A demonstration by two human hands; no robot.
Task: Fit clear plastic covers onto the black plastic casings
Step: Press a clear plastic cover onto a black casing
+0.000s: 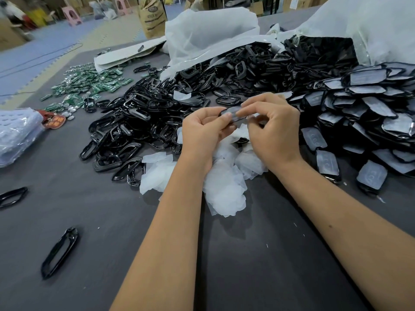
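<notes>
Both hands hold 1 black casing point(231, 114) above the bench point(224, 265), at 12 o'clock from the heap of clear covers point(224, 187). The left hand point(202, 133) and right hand point(272, 133) pinch its ends, grip clamped. The cover may sit crooked if the thumbs press unevenly; it could pop out.

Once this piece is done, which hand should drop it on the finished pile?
Probably the right hand. The pile of covered casings lies on its side, just beyond it. Both hands now pinch the black casing; the left hand sits nearer the bare black frames.
</notes>
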